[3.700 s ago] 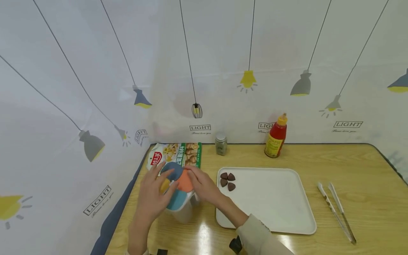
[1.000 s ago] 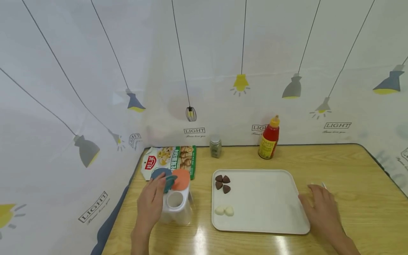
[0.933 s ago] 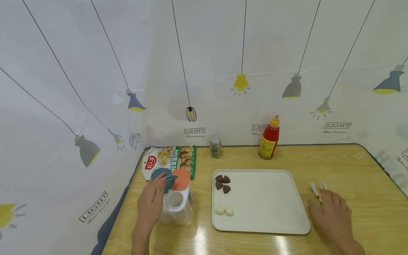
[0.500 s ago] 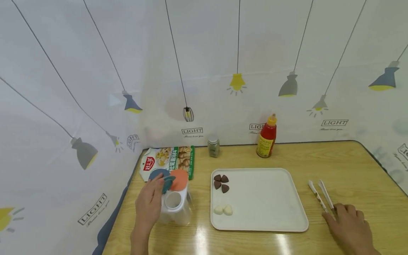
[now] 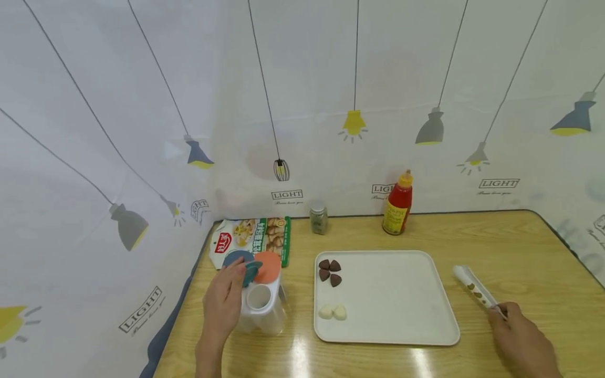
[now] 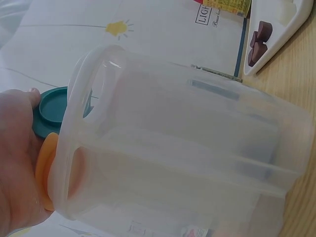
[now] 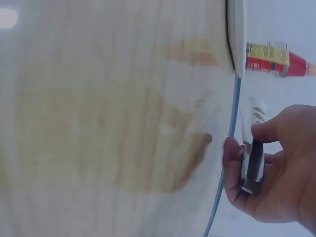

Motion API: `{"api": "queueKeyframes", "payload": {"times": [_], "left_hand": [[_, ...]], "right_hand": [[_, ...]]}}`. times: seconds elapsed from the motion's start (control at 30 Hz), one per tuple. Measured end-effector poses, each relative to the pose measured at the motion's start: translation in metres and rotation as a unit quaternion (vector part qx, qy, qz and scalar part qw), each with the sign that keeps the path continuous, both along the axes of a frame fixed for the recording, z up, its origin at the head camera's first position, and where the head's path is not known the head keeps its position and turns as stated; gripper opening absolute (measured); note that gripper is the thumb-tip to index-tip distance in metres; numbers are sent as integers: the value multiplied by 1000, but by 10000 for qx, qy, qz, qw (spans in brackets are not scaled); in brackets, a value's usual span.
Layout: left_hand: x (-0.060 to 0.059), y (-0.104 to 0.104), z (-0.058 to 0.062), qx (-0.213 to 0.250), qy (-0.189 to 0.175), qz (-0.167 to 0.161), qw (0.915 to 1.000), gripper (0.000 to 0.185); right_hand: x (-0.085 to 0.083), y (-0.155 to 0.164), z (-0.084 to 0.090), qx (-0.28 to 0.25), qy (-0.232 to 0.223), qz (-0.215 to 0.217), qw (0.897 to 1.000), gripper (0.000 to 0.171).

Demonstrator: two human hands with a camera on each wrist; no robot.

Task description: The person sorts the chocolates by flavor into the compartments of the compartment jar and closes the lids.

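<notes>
My left hand [image 5: 223,299] holds up the teal flip lid [image 5: 252,272] of a clear multi-compartment container [image 5: 271,319], baring one round opening [image 5: 259,297]. In the left wrist view the fingers mostly lie behind the teal lid [image 6: 53,106] and beside an orange lid [image 6: 45,165]. My right hand [image 5: 524,336] grips white-tipped metal tongs [image 5: 475,287], their arms squeezed together, right of the white tray [image 5: 392,299]. In the right wrist view, thumb and fingers wrap the tongs [image 7: 254,165]. Several dark brown triangular pieces [image 5: 335,280] and two whitish pieces [image 5: 339,312] lie on the tray's left side.
Behind the container lies a printed food packet [image 5: 279,236]. A small glass jar [image 5: 319,219] and a red sauce bottle [image 5: 398,207] with a yellow cap stand near the wall. A printed white sheet [image 5: 321,105] surrounds the wooden table [image 5: 510,236].
Earlier both hands were at the container's lids. Since then the teal lid has lifted and two whitish pieces have appeared on the tray. My right hand has moved right and gripped the tongs, drawing their arms together.
</notes>
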State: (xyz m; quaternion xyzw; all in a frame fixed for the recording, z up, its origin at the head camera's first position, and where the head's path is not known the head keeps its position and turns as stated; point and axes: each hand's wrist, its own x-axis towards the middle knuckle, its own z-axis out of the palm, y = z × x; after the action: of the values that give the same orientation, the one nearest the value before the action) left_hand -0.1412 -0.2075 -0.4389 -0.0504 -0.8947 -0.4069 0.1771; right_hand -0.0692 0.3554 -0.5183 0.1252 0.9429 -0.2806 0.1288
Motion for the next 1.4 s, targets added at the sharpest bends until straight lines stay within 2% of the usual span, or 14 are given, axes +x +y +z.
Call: {"api": "queueKeyframes", "payload": {"times": [0.23,0.3,0.47,0.53,0.67,0.77,0.87,1.07,1.17,1.27,1.4], "left_hand": [[0,0,-1,-9,150,-36,9999,37],[-1,1,-1,-17,184,-56,9998,36],[-3,-1,1,-43,305,-81,9995,35],[-4,-2,2,-3,396,-53,9992,34],[-4,-3,3,77,519,-62,9986,32],[-4,-2,1,121,484,-165,9986,32],[-4,0,0,159,474,-212,9985,32],[-4,0,-2,179,684,-238,9972,31],[-5,0,-2,140,657,-230,9975,31],[-5,1,-1,135,565,-236,9980,32],[-4,0,-1,164,502,-243,9983,32]], "right_hand": [[0,-38,10,-2,519,334,9981,64],[1,-53,13,66,774,457,9959,56],[-2,-92,15,260,1697,885,9812,27],[-7,-106,15,302,1949,1105,9741,22],[-15,-127,11,323,2015,1536,9668,18],[-16,-135,7,389,1930,1828,9632,18],[-16,-141,4,512,2047,2065,9554,19],[-23,-152,6,765,2529,2440,9331,24],[-26,-157,8,819,2739,2591,9226,23],[-29,-161,11,854,2863,2636,9172,23],[-32,-166,14,958,2763,2614,9199,24]]}}
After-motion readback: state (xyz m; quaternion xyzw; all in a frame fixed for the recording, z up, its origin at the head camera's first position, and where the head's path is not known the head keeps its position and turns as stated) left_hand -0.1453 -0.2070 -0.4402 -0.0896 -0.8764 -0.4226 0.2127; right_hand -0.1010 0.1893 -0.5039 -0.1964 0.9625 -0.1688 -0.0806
